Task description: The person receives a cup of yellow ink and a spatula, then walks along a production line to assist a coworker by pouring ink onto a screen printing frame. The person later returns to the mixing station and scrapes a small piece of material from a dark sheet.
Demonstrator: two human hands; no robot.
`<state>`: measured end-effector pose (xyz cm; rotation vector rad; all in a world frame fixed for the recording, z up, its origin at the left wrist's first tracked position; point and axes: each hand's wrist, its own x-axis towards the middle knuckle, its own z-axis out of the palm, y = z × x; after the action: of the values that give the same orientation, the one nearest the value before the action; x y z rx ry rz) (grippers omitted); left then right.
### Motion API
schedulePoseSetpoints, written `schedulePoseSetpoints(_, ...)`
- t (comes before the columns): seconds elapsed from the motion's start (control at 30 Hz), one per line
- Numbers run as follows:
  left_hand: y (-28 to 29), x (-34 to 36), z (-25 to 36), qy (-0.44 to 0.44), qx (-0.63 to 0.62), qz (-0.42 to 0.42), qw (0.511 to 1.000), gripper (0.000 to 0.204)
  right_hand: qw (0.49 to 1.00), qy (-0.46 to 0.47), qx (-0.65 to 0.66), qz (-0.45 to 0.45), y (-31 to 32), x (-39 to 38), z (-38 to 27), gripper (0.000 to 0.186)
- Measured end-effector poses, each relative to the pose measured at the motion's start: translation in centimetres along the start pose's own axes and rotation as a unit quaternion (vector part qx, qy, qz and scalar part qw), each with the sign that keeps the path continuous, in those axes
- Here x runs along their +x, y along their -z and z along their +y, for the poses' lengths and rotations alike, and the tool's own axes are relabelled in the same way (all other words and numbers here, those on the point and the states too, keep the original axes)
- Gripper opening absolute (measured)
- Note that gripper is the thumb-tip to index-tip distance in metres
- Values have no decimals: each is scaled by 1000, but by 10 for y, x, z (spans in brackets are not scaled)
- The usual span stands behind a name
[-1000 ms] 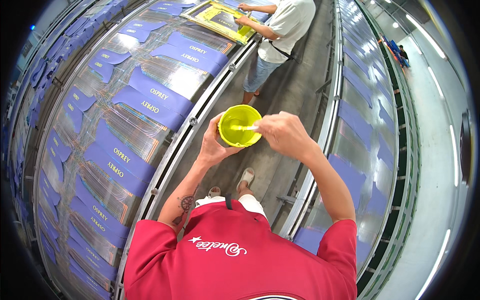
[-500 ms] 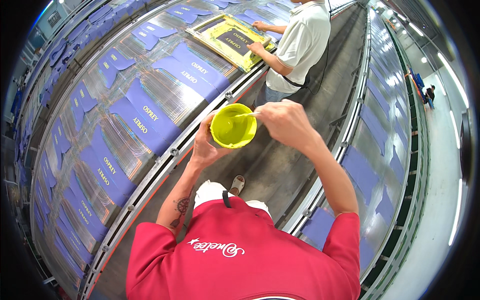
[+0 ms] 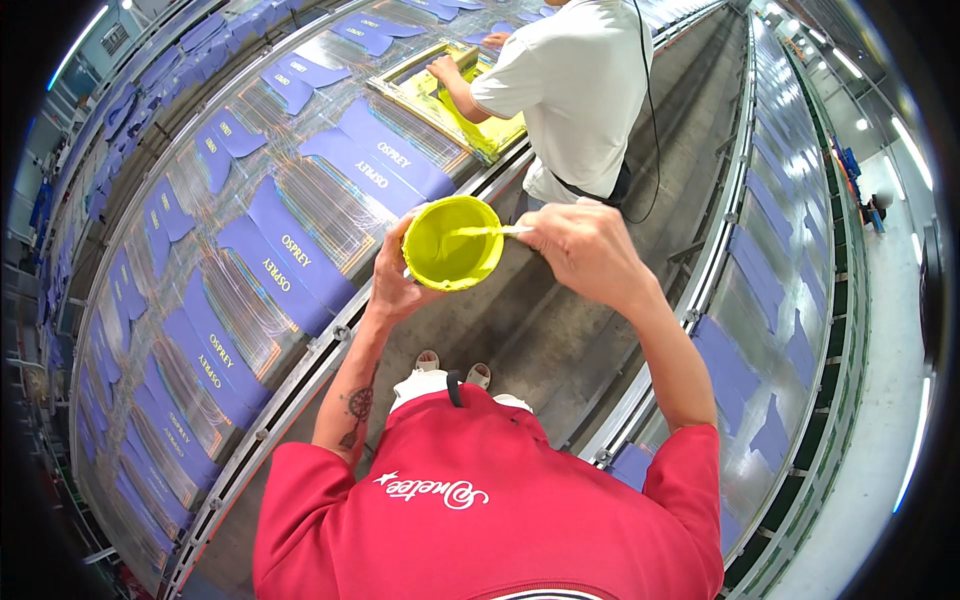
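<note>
Head view: the cup [image 3: 470, 284] is gripped by the left hand [image 3: 394, 277], the stick [image 3: 512, 230] by the right hand [image 3: 580, 250]. The cup should be kept steady, the paint [image 3: 438, 258] stirred slowly.

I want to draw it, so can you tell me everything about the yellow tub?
The tub is round, bright yellow-green and probably plastic. Its open mouth faces the camera, hiding most of its outside. Wet-looking yellow paste coats the inside; how deep it is, I can't tell. The left hand grips its side, holding it above the grey floor. A stick, held by the right hand, reaches in over the edge.
</note>
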<state>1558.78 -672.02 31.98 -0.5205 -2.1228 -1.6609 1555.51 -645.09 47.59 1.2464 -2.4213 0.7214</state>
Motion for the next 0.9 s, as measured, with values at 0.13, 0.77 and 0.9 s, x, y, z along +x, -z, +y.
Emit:
schedulePoseSetpoints(0.13,1,27,-4,-58,-2,-5,998,109,995,73,-53,40,-16,20,-1,5)
schedulePoseSetpoints(0.77,31,61,1,-90,27,-62,994,107,977,136,-165,-18,-7,37,-16,24)
schedulePoseSetpoints(0.9,39,58,-13,-53,-20,-72,996,106,965,188,-162,-88,-13,35,-24,27)
